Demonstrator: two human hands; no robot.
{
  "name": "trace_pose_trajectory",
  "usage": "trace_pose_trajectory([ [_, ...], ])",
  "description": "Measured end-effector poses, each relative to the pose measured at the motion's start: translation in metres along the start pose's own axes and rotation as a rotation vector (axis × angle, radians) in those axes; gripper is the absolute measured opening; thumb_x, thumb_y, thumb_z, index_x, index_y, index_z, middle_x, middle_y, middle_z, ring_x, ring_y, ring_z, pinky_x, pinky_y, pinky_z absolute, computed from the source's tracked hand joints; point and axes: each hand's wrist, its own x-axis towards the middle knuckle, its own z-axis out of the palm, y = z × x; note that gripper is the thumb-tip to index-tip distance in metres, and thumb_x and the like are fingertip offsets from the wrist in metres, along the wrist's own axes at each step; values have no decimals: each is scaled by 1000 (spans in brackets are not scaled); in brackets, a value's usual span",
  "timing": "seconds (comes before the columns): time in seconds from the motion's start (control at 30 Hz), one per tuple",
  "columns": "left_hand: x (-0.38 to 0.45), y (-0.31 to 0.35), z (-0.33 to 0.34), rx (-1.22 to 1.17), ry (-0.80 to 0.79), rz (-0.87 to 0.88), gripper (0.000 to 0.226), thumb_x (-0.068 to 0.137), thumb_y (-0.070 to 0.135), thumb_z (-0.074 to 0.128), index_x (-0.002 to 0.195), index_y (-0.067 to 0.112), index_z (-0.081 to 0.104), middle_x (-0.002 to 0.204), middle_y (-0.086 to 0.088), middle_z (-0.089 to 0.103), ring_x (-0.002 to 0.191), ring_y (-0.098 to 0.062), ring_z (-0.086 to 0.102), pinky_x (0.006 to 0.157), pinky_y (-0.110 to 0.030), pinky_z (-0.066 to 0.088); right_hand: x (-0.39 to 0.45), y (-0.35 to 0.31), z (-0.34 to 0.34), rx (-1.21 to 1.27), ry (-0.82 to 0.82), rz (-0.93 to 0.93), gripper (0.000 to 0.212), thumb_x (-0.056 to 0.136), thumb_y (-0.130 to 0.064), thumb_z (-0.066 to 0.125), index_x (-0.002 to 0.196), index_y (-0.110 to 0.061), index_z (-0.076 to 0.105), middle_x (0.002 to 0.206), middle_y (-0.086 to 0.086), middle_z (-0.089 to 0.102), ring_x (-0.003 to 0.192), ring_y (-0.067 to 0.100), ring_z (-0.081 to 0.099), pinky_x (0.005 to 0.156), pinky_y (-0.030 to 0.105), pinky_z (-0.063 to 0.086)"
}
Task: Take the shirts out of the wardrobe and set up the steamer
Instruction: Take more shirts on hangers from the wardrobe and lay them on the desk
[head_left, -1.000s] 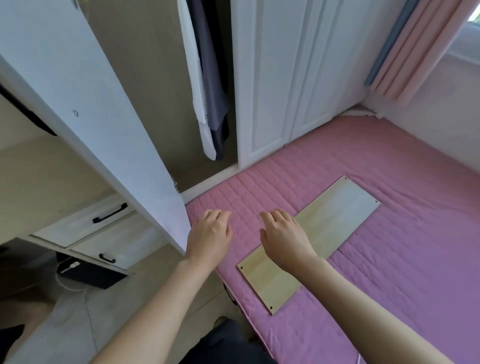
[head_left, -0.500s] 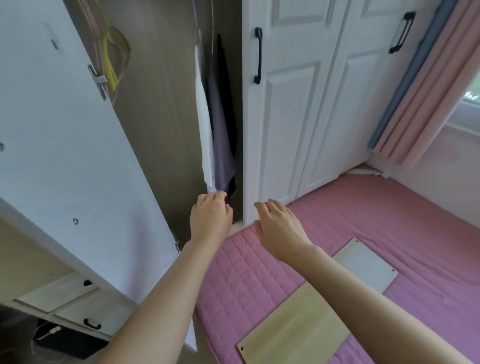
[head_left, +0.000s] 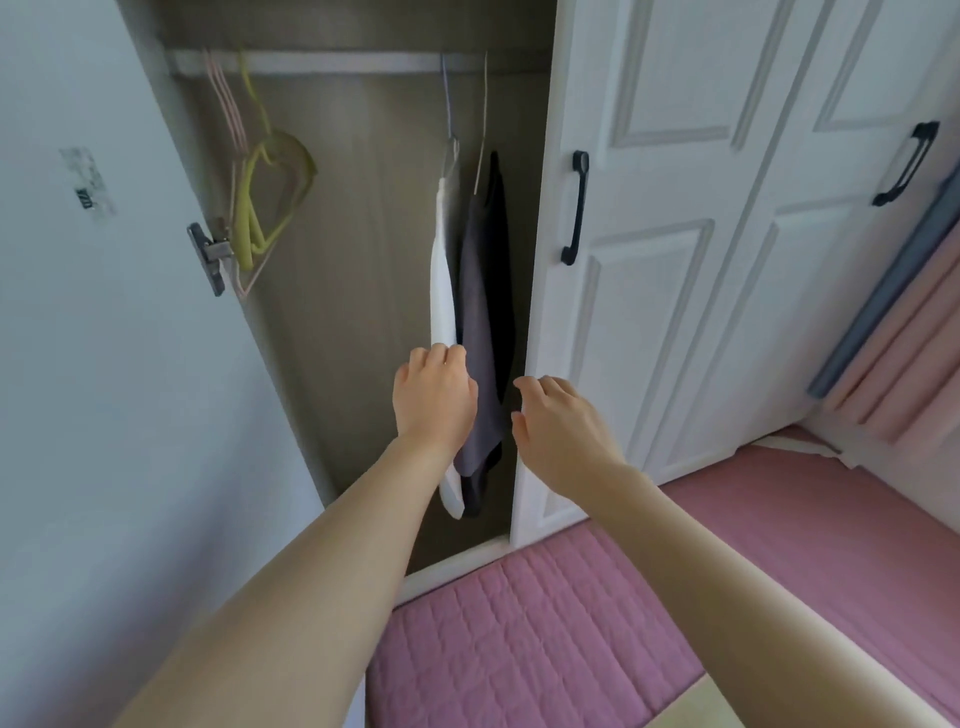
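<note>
Inside the open wardrobe a white shirt (head_left: 442, 291), a grey shirt (head_left: 477, 332) and a black garment (head_left: 503, 270) hang edge-on from hangers on the rail (head_left: 343, 63). My left hand (head_left: 434, 397) reaches in front of the white and grey shirts at their lower half, fingers curled, holding nothing that I can see. My right hand (head_left: 558, 423) hovers beside the edge of the shut wardrobe door (head_left: 623, 291), fingers loosely apart and empty. No steamer is in view.
The open wardrobe door (head_left: 104, 364) stands at my left. Empty yellow and pink hangers (head_left: 260, 197) hang at the rail's left end. A pink quilted mattress (head_left: 545, 623) lies below, pink curtains (head_left: 914, 332) at right, and a wooden board's corner (head_left: 675, 714) at the bottom.
My view has tilted up from the mattress and board to the wardrobe interior. Both hands have risen and moved toward the hanging shirts.
</note>
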Motion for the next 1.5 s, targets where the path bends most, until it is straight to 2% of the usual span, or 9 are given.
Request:
trace_pose_trajectory([
  [0.33, 107, -27, 3, 127, 175, 136, 19, 82, 9, 51, 99, 8, 61, 95, -5, 65, 85, -27, 56, 66, -36, 42, 120, 10, -14, 72, 108, -26, 31, 100, -21, 42, 128, -8, 46, 117, 7, 58, 110, 23, 52, 87, 29, 48],
  [0.5, 156, -34, -2, 21, 316, 76, 23, 88, 17, 56, 109, 9, 57, 107, -7, 61, 90, -29, 59, 70, -37, 45, 185, 5, -24, 231, 153, 11, 37, 100, -21, 45, 133, -6, 40, 126, 11, 54, 114, 27, 53, 92, 34, 49],
  [0.7, 221, -20, -2, -546, -42, -323, 48, 101, 42, 35, 129, 4, 42, 129, -17, 52, 112, -35, 53, 84, -39, 45, 245, 8, -31, 497, 181, 197, 41, 99, -21, 45, 136, -4, 38, 126, 15, 55, 110, 28, 57, 91, 36, 51],
  [0.87, 263, -17, 4, -630, -23, -337, 39, 101, 36, 39, 117, 1, 47, 117, -19, 57, 100, -37, 56, 73, -33, 39, 284, 17, -32, 609, 132, 323, 37, 100, -30, 42, 128, -5, 42, 117, 16, 59, 102, 29, 61, 90, 43, 52],
  [0.97, 277, -14, 11, -726, -70, -381, 36, 100, 32, 41, 120, 2, 48, 109, -16, 59, 80, -26, 52, 63, -29, 37, 297, 18, -31, 676, 88, 367, 41, 101, -37, 39, 129, -7, 43, 117, 14, 58, 103, 28, 60, 90, 43, 52],
  [1.07, 291, -16, 22, -860, -25, -405, 32, 99, 27, 45, 119, 4, 53, 112, -18, 62, 88, -28, 56, 71, -28, 39, 311, 19, -27, 763, 68, 383, 42, 101, -39, 39, 129, -9, 46, 120, 13, 58, 105, 28, 59, 91, 41, 51],
  [1.27, 312, -20, 23, -1049, 118, -377, 16, 95, 17, 53, 107, 9, 61, 96, -9, 64, 87, -25, 59, 72, -25, 42, 330, 26, -21, 1075, 143, 401, 39, 97, -20, 52, 135, -11, 47, 128, 7, 56, 116, 23, 54, 92, 29, 42],
  [1.37, 323, -25, 19, -1125, 140, -376, 15, 96, 14, 53, 107, 7, 61, 89, -10, 64, 81, -21, 59, 68, -26, 46, 336, 29, -20, 1162, 139, 422, 34, 99, -12, 44, 132, -12, 48, 122, 7, 56, 108, 21, 53, 92, 29, 43],
  [1.5, 338, -27, 16, -1148, 100, -370, 13, 96, 15, 52, 97, 7, 62, 65, -8, 60, 57, -16, 52, 58, -25, 43, 344, 30, -23, 1166, 175, 452, 33, 101, -7, 35, 130, -12, 49, 125, 9, 51, 118, 25, 50, 93, 31, 43],
])
